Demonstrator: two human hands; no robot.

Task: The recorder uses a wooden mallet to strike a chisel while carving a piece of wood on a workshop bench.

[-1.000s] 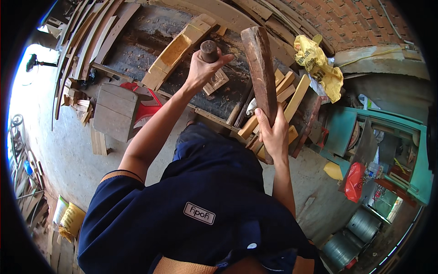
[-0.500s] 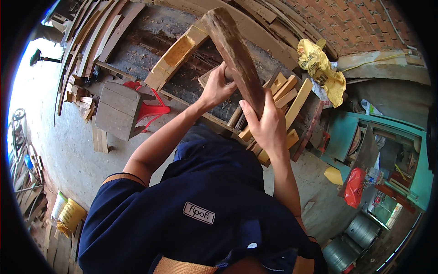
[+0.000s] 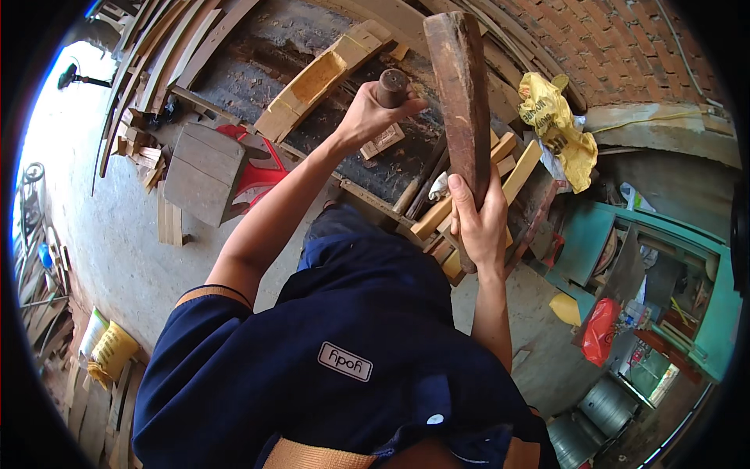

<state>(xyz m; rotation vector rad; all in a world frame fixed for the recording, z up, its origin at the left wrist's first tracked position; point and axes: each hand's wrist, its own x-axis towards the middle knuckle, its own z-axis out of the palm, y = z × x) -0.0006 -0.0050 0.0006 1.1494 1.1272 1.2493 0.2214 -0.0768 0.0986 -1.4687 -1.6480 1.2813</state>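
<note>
My right hand (image 3: pixel 486 223) is closed round the narrow lower end of a thick dark wooden mallet (image 3: pixel 458 90), which stands nearly upright over the bench. My left hand (image 3: pixel 370 119) grips a stout, round wooden tool handle (image 3: pixel 392 88), its flat end facing up. Whatever is fixed to the lower end of that handle is hidden. A pale timber block (image 3: pixel 289 105) with a long carved hollow lies on the bench just left of my left hand. Below that hand is a small light piece of wood (image 3: pixel 383 141). Mallet and handle are apart.
Several squared wood strips (image 3: pixel 522 170) lie at the bench's right side. A yellow sack (image 3: pixel 556 129) rests beyond them, near a brick wall. Left of the bench stand a wooden board (image 3: pixel 201 168) and a red plastic stool (image 3: pixel 264 173). A green cabinet (image 3: pixel 587 238) is at right.
The mallet has swung to the right and more upright, away from the left hand. The left hand has risen slightly, and the tool handle's end now shows.
</note>
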